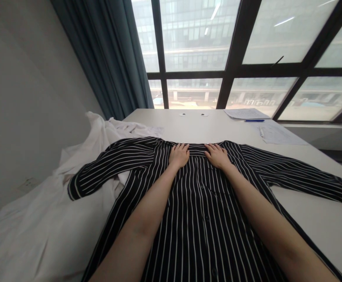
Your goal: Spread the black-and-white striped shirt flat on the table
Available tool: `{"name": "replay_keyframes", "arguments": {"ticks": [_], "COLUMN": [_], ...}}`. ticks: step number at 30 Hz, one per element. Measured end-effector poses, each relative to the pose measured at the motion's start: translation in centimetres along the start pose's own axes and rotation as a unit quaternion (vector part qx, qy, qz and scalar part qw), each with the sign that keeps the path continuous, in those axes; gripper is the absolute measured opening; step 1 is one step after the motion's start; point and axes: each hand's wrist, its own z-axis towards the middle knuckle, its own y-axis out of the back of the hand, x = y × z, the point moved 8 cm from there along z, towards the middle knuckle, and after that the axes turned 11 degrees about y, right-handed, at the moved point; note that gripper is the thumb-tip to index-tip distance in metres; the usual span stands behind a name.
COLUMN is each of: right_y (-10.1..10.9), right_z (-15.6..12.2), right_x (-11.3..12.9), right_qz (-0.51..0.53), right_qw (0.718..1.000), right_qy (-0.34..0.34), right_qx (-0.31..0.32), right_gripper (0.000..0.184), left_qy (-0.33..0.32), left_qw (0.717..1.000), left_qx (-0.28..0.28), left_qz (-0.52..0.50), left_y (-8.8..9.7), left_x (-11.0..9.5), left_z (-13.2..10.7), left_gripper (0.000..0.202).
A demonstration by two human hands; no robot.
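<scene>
A black shirt with white stripes lies spread front side up, its collar end away from me and both sleeves stretched out to the sides. Near the collar, my left hand rests flat on the left part of the shirt, fingers extended. My right hand lies on the fabric on the other side of the collar, its fingers also stretched out. Both palms press on the cloth without gripping it. Small buttons run down the shirt's middle between my forearms.
Under the shirt is a white table. Crumpled white cloth is heaped along the left side. Papers and a blue pen lie at the back right. Behind stand a blue curtain and dark-framed windows.
</scene>
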Motion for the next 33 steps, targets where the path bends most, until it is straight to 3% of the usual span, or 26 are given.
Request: {"name": "replay_keyframes", "arguments": {"ticks": [10,33], "right_y": [-0.2,0.11], "right_z": [0.01,-0.09], "right_x": [-0.26,-0.22], "right_qz": [0.011,0.02], "right_qw": [1.0,1.0], "right_qy": [-0.023,-0.018], "right_qx": [0.012,0.0], "right_gripper": [0.055,0.052], "left_qy": [0.007,0.017], "left_qw": [0.999,0.999], "left_qx": [0.035,0.036], "left_qz": [0.011,0.001], "left_y": [-0.73,-0.46], "left_x": [0.21,0.19], "left_z": [0.27,0.16], "left_gripper": [0.047,0.044]}}
